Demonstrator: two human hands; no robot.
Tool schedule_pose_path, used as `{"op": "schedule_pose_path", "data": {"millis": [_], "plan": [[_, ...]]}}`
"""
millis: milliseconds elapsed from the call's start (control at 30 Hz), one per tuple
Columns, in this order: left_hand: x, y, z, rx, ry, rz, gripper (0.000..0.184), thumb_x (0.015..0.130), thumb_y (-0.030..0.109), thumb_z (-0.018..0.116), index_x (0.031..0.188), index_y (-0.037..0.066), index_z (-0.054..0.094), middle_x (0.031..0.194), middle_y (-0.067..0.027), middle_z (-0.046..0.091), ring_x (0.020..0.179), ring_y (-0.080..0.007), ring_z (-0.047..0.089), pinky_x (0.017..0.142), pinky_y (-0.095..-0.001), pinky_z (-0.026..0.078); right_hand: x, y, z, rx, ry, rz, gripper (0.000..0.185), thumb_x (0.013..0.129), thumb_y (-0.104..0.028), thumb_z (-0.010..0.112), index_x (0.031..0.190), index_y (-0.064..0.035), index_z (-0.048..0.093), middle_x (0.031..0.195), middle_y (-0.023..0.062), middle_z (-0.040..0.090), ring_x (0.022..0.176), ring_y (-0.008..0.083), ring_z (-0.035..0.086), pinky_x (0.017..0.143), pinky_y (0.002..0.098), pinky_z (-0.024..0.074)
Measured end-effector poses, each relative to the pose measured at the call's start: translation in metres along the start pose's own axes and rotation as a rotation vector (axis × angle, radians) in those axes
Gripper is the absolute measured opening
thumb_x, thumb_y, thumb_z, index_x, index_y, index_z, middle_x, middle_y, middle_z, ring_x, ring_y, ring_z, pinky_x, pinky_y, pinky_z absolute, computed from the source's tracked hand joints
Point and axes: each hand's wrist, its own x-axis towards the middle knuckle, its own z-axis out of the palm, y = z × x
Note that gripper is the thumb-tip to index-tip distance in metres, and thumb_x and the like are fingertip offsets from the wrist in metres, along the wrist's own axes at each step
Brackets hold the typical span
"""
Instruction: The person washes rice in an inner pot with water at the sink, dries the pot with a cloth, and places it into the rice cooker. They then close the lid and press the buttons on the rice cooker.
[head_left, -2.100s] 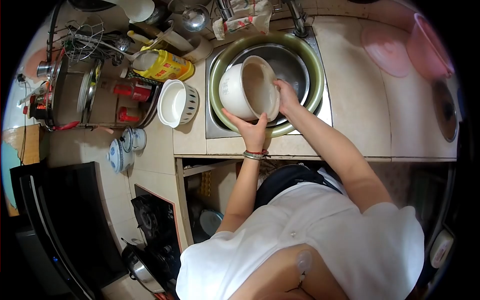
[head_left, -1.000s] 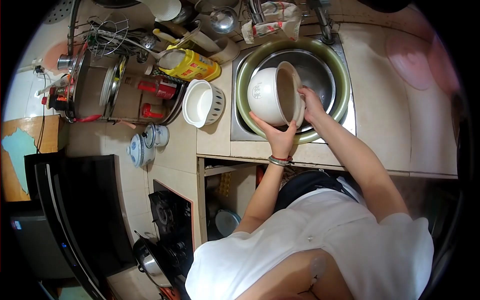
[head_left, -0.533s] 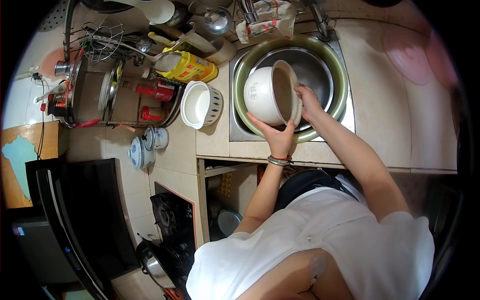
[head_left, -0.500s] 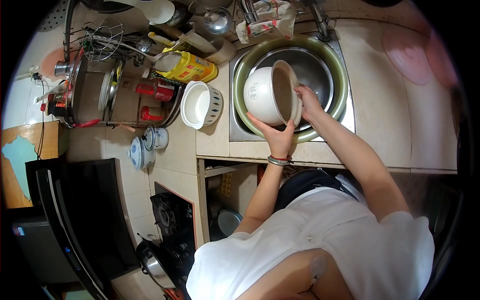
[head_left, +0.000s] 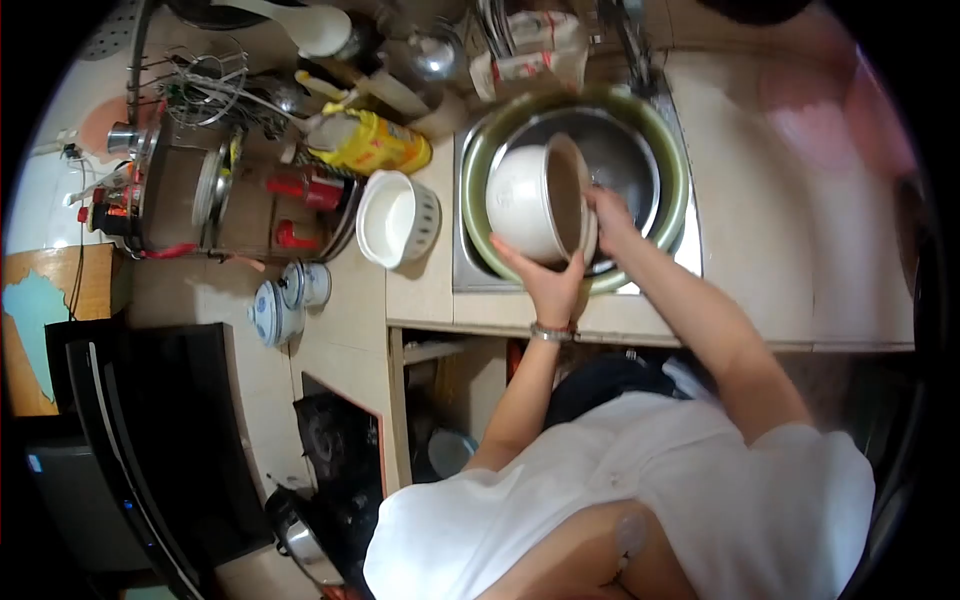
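The table [head_left: 755,215] has a sink [head_left: 470,278] with a green basin [head_left: 677,190]; over it, the left grip [head_left: 550,288] supports a tilted white pot [head_left: 518,205], the right grip [head_left: 613,222] holding its rim. If wet, its smooth side could slip.

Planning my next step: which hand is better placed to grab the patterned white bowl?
Probably your left hand, nearer that bowl, though both hold the cream pot; your right hand is farther away.
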Motion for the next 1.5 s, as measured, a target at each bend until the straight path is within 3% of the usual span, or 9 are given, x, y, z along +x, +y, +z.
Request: {"op": "schedule_pose_path", "data": {"millis": [700,800,1133,1200,1233,1300,1400,1467,1500], "plan": [[0.003,0.017,-0.007,-0.111,0.082,-0.047,0.106,0.053,0.009,0.069,0.128,-0.004,-0.005,0.13,-0.0239,0.011,0.121,-0.0314,0.019,0.1,-0.0341,0.017,0.003,-0.009,0.009,-0.225,-0.027,-0.051,0.044,0.074,-0.007,0.047,0.116,0.0003,0.038,0.098,0.0121,0.048,0.091,0.0206,0.045,0.079,0.0329,0.0389],[0.003,0.018,-0.007,-0.093,0.082,-0.045,0.105,0.054,0.01,0.069,0.128,-0.005,-0.004,0.13,-0.0244,0.012,0.12,-0.0313,0.02,0.1,-0.034,0.017,-0.003,-0.011,0.013,-0.27,0.017,-0.034,0.039,0.075,-0.013,0.049,0.113,-0.0064,0.042,0.099,0.0109,0.048,0.092,0.0222,0.046,0.079,0.0356,0.0408],[0.006,-0.003,-0.009,-0.296,0.111,-0.178,0.098,0.058,0.007,0.066,0.128,-0.005,-0.002,0.129,-0.0228,0.014,0.119,-0.0296,0.022,0.099,-0.0334,0.018,0.001,-0.014,0.004,-0.053,-0.069,-0.094,0.023,0.075,-0.011,0.049,0.097,-0.0038,0.05,0.086,0.0084,0.052,0.078,0.0187,0.051,0.069,0.0321,0.0447],[0.009,-0.031,0.002,-0.512,0.165,-0.222,0.081,0.066,-0.002,0.055,0.129,0.003,0.005,0.119,-0.0204,0.03,0.093,-0.0259,0.048,0.065,-0.0285,0.047,0.004,-0.024,-0.004,-0.278,-0.046,-0.204,0.022,0.073,-0.011,0.051,0.094,-0.0048,0.051,0.082,0.006,0.051,0.074,0.0162,0.05,0.063,0.0295,0.0438],[0.011,-0.031,0.001,-0.649,0.138,-0.308,0.076,0.067,-0.002,0.054,0.127,0.004,0.009,0.118,-0.0194,0.032,0.094,-0.0257,0.048,0.066,-0.0307,0.048,0.006,-0.037,-0.004,-0.505,-0.039,-0.261,0.021,0.072,-0.011,0.051,0.092,-0.0064,0.051,0.08,0.004,0.05,0.072,0.0147,0.049,0.058,0.0278,0.0428],[0.019,-0.03,-0.004,-0.917,0.08,-0.482,0.066,0.068,-0.001,0.052,0.124,0.006,0.017,0.115,-0.0175,0.036,0.094,-0.0252,0.048,0.068,-0.0349,0.048,0.005,-0.074,0.014,-0.378,0.153,-0.36,0.021,0.073,-0.013,0.051,0.094,-0.0123,0.048,0.078,-0.0009,0.046,0.065,0.0105,0.043,0.049,0.023,0.0368],[0.022,0.0,-0.009,-1.026,-0.064,-0.577,0.046,0.073,0.006,0.046,0.116,0.008,0.029,0.112,-0.0147,0.042,0.098,-0.0272,0.048,0.073,-0.0447,0.047,0.072,-0.134,-0.001,-0.378,0.355,-0.859,0.028,0.075,-0.021,0.051,0.097,-0.0049,0.047,0.085,0.0078,0.052,0.073,0.0192,0.048,0.065,0.0317,0.039],[0.022,-0.005,-0.004,-1.084,-0.151,-0.665,0.045,0.075,0.013,0.044,0.118,0.007,0.031,0.116,-0.0164,0.04,0.106,-0.0313,0.043,0.078,-0.0504,0.042,0.059,-0.182,0.019,-0.662,0.654,-0.683,0.044,0.072,-0.036,0.053,0.102,-0.0044,0.045,0.104,0.0155,0.051,0.097,0.029,0.048,0.082,0.0355,0.0351],[0.023,-0.01,-0.001,-1.165,-0.194,-0.694,0.047,0.075,0.014,0.045,0.119,0.006,0.03,0.118,-0.017,0.039,0.107,-0.0321,0.041,0.08,-0.0514,0.041,0.086,-0.195,0.014,-0.67,0.698,-0.804,0.042,0.074,-0.032,0.051,0.103,-0.003,0.044,0.106,0.016,0.051,0.097,0.0298,0.048,0.082,0.035,0.0357]]}}
